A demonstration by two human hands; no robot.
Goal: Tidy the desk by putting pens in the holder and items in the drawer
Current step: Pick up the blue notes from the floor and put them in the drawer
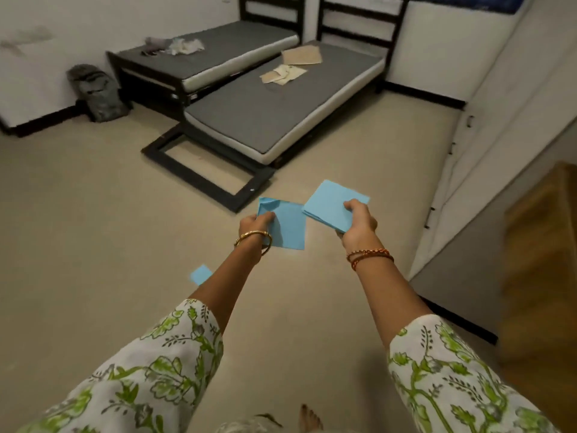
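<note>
- Blue paper sheets (329, 206) sit as a small stack in the right hand (356, 221), thumb on top and fingers curled underneath, mostly hidden by the stack.
- Left hand (254, 226) pinches a single blue sheet (287, 225) at its upper left corner, which is crumpled; the sheet hangs down over the floor (78, 245).
- One more blue scrap (201, 274) lies on the floor, partly covered by the left forearm.
- Both arms reach out from green floral sleeves (150, 370), cut off by the lower edge.
- A brown wooden surface (540, 276) at the right is blurred; I cannot tell whether it is the worktop.
- Two grey mattress beds (265, 120) stand beyond, with tan papers (293, 65) on the nearer one and a pale heap on the farther, too small to identify.
- A bare foot (309, 418) shows at the bottom edge.
</note>
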